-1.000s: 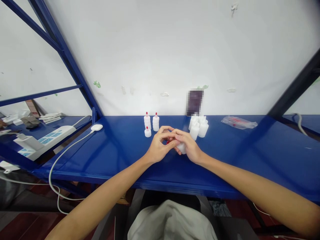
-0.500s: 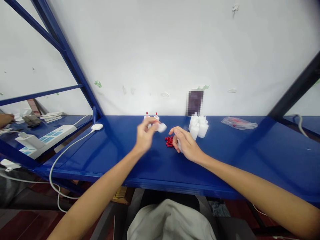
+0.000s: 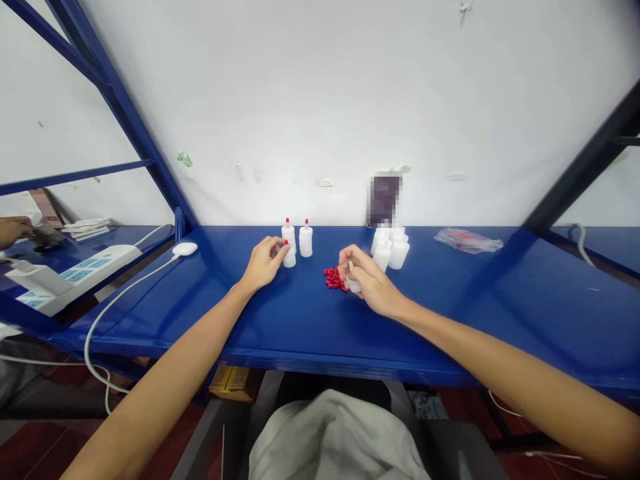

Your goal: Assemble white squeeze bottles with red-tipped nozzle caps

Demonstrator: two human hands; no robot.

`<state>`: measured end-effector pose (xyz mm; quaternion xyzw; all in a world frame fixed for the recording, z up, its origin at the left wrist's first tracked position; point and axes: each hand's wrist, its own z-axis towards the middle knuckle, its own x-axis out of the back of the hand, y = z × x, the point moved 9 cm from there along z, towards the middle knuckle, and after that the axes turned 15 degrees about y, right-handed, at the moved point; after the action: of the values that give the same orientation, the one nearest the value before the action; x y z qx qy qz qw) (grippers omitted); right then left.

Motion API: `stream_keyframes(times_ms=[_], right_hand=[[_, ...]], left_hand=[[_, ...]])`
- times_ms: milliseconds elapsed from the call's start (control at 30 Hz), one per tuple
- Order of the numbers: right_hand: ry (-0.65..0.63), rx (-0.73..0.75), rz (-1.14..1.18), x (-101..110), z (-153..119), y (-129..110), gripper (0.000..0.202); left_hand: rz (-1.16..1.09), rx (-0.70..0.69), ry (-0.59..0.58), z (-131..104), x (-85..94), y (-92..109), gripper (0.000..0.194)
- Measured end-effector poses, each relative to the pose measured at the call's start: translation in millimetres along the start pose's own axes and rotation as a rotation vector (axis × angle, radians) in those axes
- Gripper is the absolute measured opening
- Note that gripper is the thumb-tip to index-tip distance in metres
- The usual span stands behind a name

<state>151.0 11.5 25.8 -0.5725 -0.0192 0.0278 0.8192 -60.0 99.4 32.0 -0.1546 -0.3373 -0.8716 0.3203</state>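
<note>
My left hand point(image 3: 264, 262) is closed on a small white squeeze bottle point(image 3: 289, 259) with a red cap, upright at table level. Just behind it stand two more red-capped bottles point(image 3: 306, 241). In my right hand point(image 3: 369, 279), fingers curled, is a white plastic bottle point(image 3: 354, 285), mostly hidden by the fingers and palm. Loose red caps point(image 3: 334, 277) lie in a small pile beside those fingertips. Past the right hand stands a cluster of white bottles point(image 3: 399, 251) with no red caps showing.
All this is on a blue table point(image 3: 320, 333) against a white wall. A clear plastic bag point(image 3: 469, 241) with something red inside lies to the right. At left are a white power strip point(image 3: 95, 272), a cable with a white puck point(image 3: 185, 249), and another person's hand point(image 3: 14, 231).
My left hand has carried a bottle left and down to the table, beside the two capped ones. My right hand stays near the red caps with its white bottle. The view has shifted slightly.
</note>
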Motion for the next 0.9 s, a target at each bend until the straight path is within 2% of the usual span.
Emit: stream_keyframes(times_ms=[100,167,200,233,300,333,400,500,633,767,900], right_hand=[[0.019,0.037,-0.025,1,2,-5,0.016],[0.065,0.050,-0.058,5,4,-8,0.015],[0.086,0.032,-0.059,7,5,-8,0.015],[0.099,0.000,-0.044,8,6,-7,0.015],[0.101,-0.067,0.010,7,7,-3,0.017],[0.100,-0.085,0.037,7,7,-3,0.016],[0.115,-0.093,0.066,8,7,-3,0.013],[0.136,-0.107,0.055,11,7,1,0.013],[0.115,-0.114,0.095,12,7,7,0.016],[0.093,-0.164,0.161,11,7,14,0.017],[0.076,-0.172,0.066,8,6,13,0.011]], left_hand=[[-0.019,0.014,0.113,-2,13.2,8,0.029],[-0.045,-0.025,0.165,-7,19.8,24,0.030],[-0.059,-0.067,0.129,-11,16.5,36,0.029],[-0.069,-0.116,0.039,-16,7.6,49,0.028],[-0.051,-0.205,-0.215,-31,-19.3,71,0.027],[-0.030,-0.230,-0.317,-37,-31.3,79,0.027],[0.012,-0.235,-0.424,-44,-48.1,86,0.031],[0.046,-0.220,-0.456,-42,-59.7,87,0.036],[0.034,-0.225,-0.467,-39,-63.5,83,0.020],[-0.036,-0.167,-0.386,-35,-59.0,75,0.019],[-0.038,-0.144,-0.327,-33,-56.6,66,0.023]])
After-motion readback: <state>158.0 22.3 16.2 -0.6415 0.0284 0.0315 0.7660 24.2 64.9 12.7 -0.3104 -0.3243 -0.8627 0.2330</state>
